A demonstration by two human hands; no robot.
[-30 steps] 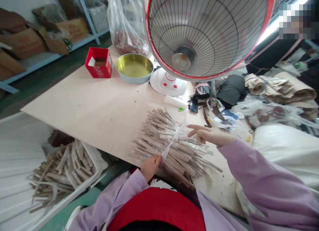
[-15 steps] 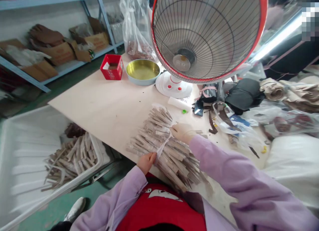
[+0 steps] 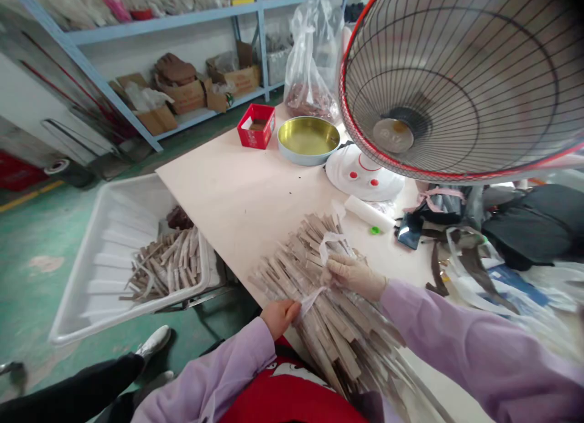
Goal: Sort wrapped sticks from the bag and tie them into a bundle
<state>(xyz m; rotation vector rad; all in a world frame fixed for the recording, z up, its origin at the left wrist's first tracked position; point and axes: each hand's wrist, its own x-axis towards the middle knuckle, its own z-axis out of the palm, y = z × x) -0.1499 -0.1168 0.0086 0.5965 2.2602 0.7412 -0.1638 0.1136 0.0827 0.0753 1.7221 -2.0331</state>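
Note:
A fanned bundle of thin brown strips [image 3: 314, 295] lies on the pale table [image 3: 237, 192] near its front edge. A whitish plastic tie [image 3: 326, 246] runs across the bundle. My left hand [image 3: 280, 316] is closed, pinching the near end of the tie at the table's edge. My right hand [image 3: 351, 276], in a light glove, is closed on the tie on top of the bundle's middle, with a loop of it standing up beyond the fingers.
A white crate [image 3: 109, 252] holding more brown strips stands on the green floor at the left. At the back of the table are a red box [image 3: 256, 126], a brass-coloured bowl [image 3: 309, 140] and a red-rimmed fan [image 3: 456, 82]. Dark bags and plastic clutter fill the right side. Blue shelves stand behind.
My right hand came in from the right onto the bundle's middle and closed on the tie. My left hand kept its pinch. The view swung left and up.

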